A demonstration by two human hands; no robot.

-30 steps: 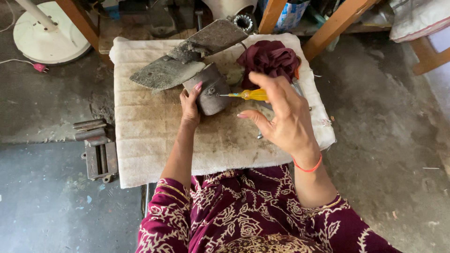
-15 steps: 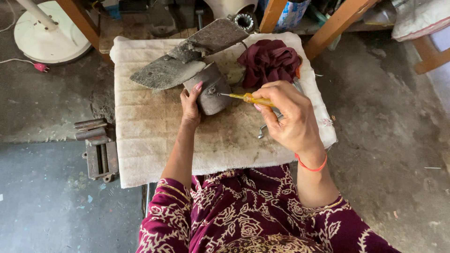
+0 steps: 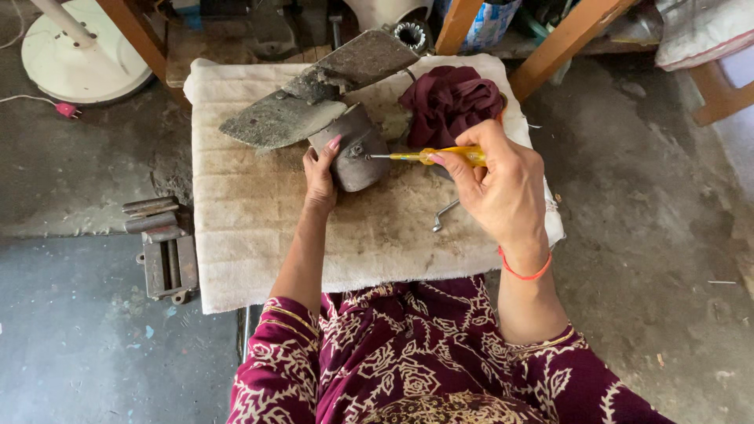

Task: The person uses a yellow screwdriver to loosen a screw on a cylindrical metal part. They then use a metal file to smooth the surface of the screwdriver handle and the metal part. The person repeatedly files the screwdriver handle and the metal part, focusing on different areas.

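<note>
Covering the small desk (image 3: 236, 259) is a stained cream quilted cloth (image 3: 259, 204), seen from above with the person's patterned maroon sleeves at the bottom edge. The cloth's left and near parts lie bare, leaving open room there, while its far half is crowded.

Across the far half rests a dusty grey metal fan piece with two flat blades (image 3: 314, 98), its long axis running diagonally from near left to far right, the right blade tip reaching the cloth's far edge. A crumpled dark maroon rag (image 3: 448, 102) sits just right of it, near the far right corner.

At the centre, a dull grey rounded metal motor housing (image 3: 357, 149) lies touching the blades. The left hand (image 3: 320, 174) cups its left side, grip closed around it, thumb on top.

The right hand (image 3: 503, 188), wearing an orange thread at the wrist, has its grip pinched on a yellow-handled screwdriver (image 3: 436, 155). The tool lies almost level, long axis left to right, its thin metal shaft pointing left with the tip at the housing's face.

A small bent silver metal key (image 3: 444, 213) lies loose on the cloth just below the right hand.

On the grey floor left of the desk sit a rusty metal clamp block (image 3: 166, 263) and a white round fan base (image 3: 82, 47).
</note>
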